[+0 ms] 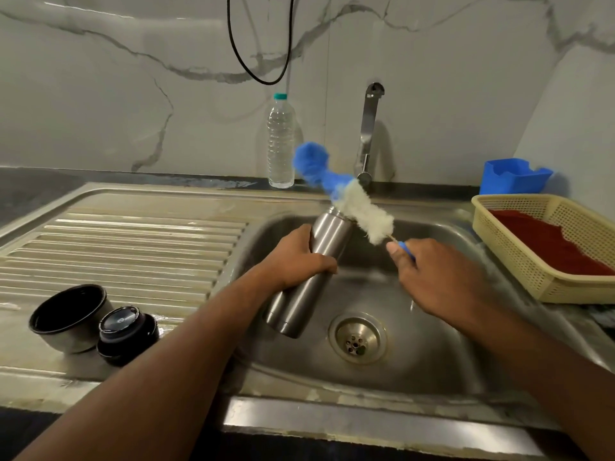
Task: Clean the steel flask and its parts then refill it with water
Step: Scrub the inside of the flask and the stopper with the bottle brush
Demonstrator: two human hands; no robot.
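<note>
Over the sink [432,361], our left hand [296,257] grips the flask [319,257]; our right [432,277] pinches the brush [362,211], bristles outside. Next: aim them into the mouth.

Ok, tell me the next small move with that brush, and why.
Probably swing the bottle brush tip-first into the flask mouth: the right hand grips its handle, but the bristles lie crosswise outside the open neck while the left hand holds the flask tilted over the sink.

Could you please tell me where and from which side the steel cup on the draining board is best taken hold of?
Take the steel cup with the black lining by its rim, from above or the left. It stands upright, mouth open upward, so fingers can hook inside. The black round stopper sits close against its right side, crowding a grip there.
</note>
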